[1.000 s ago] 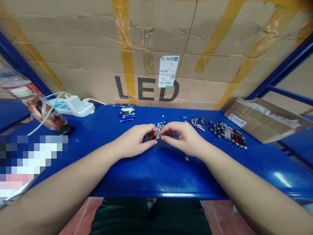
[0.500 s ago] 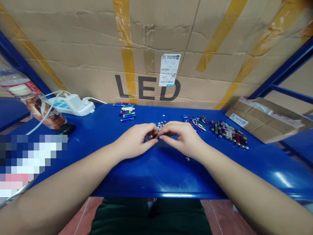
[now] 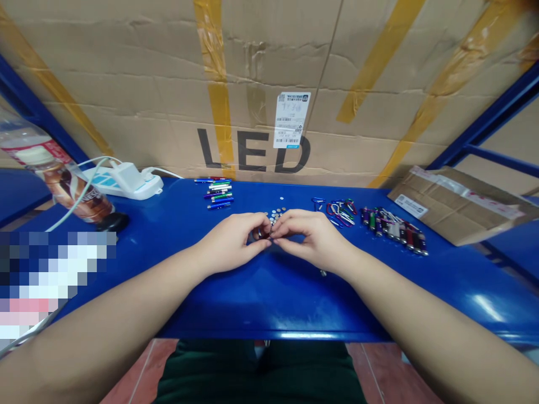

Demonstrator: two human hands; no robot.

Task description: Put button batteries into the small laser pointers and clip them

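Note:
My left hand (image 3: 233, 241) and my right hand (image 3: 315, 237) meet fingertip to fingertip over the middle of the blue table (image 3: 269, 306). The left fingers curl around a small dark red, shiny item (image 3: 261, 232), mostly hidden by them. My right thumb and forefinger are pinched at its right end; whatever lies between them is too small to tell. Just behind the fingertips lie several small silver discs (image 3: 278, 212). A small metal piece (image 3: 323, 273) rests beside my right wrist.
Slim coloured tubes (image 3: 219, 193) lie at the back left, carabiners (image 3: 342, 212) and short coloured cylinders (image 3: 394, 229) to the right. A power strip (image 3: 143, 182) and bottles (image 3: 80, 188) stand left, a small carton (image 3: 457, 205) right. A large cardboard box (image 3: 168, 84) backs the table.
The right fingertips have shifted very slightly at the held item, and a little more of the discs shows behind the hands. The left hand has hardly moved.

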